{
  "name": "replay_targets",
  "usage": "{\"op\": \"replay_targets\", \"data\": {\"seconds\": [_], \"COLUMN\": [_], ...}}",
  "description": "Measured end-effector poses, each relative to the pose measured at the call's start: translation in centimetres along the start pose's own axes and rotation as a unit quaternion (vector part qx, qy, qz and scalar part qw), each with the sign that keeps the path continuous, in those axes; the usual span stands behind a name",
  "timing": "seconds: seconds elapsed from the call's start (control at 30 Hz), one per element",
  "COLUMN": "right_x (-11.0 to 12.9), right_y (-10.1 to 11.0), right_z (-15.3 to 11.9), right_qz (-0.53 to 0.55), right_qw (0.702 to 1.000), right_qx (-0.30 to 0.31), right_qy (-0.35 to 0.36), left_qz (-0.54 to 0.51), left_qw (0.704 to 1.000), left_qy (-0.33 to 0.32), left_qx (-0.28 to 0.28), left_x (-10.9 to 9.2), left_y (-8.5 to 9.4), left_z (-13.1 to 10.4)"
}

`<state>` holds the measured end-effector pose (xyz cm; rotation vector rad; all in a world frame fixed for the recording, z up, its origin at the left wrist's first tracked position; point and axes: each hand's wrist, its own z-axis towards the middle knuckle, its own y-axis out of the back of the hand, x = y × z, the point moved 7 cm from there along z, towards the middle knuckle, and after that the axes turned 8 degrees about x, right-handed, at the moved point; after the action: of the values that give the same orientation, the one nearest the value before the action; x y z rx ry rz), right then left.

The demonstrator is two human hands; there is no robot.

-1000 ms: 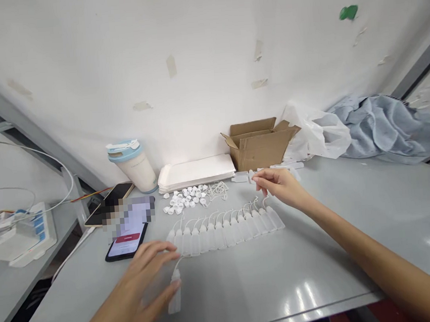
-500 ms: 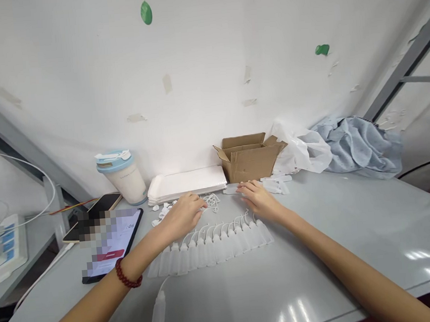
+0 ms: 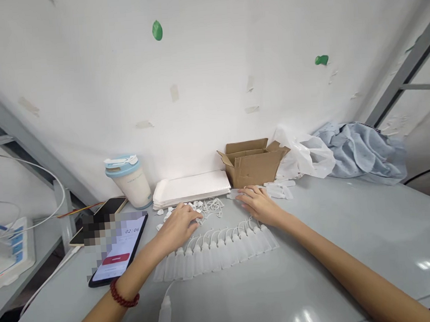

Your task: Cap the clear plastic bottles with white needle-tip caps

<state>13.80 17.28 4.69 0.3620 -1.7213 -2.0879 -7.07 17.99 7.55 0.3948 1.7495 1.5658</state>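
My left hand (image 3: 180,227) is over a scatter of small white caps (image 3: 166,215), palm down, fingers loosely bent with the thumb apart. Just right of its fingertips lies a pile of thin white curved tubes (image 3: 214,208). My right hand (image 3: 260,204) rests low in front of the cardboard box, fingers spread, near loose clear plastic bottles (image 3: 279,190). Between and below my hands runs a row of several translucent squeeze bottles (image 3: 215,256) with curved tubes on top. One more such bottle (image 3: 164,320) lies apart, nearer to me.
At the back are a stack of white sheets or envelopes (image 3: 191,188), an open cardboard box (image 3: 256,168), a white plastic bag (image 3: 306,154) and bluish cloth (image 3: 363,152). A lidded cup (image 3: 131,187) and two phones, one lit (image 3: 118,255), one dark (image 3: 110,209), are left.
The view has tilted and shifted slightly. My left hand has drawn back a little from the tube pile towards the caps; my right hand stays near the loose bottles.
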Motion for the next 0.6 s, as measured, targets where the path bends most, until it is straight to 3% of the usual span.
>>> {"op": "replay_targets", "data": {"seconds": [0.13, 0.33, 0.6], "right_x": [0.0, -0.1, -1.3], "right_y": [0.1, -0.4, 1.5], "right_z": [0.0, -0.1, -0.4], "right_qz": [0.004, 0.029, 0.115], "right_qw": [1.0, 0.999, 0.992], "right_qx": [0.008, 0.018, -0.04], "right_qy": [0.0, 0.004, -0.026], "left_qz": [-0.036, -0.127, -0.284], "left_qw": [0.999, 0.988, 0.938], "left_qy": [0.002, 0.043, 0.158], "left_qx": [-0.016, -0.073, -0.122], "left_x": [0.1, 0.5, 1.8], "left_y": [0.0, 2.0, 2.7], "left_z": [0.3, 0.1, -0.1]}}
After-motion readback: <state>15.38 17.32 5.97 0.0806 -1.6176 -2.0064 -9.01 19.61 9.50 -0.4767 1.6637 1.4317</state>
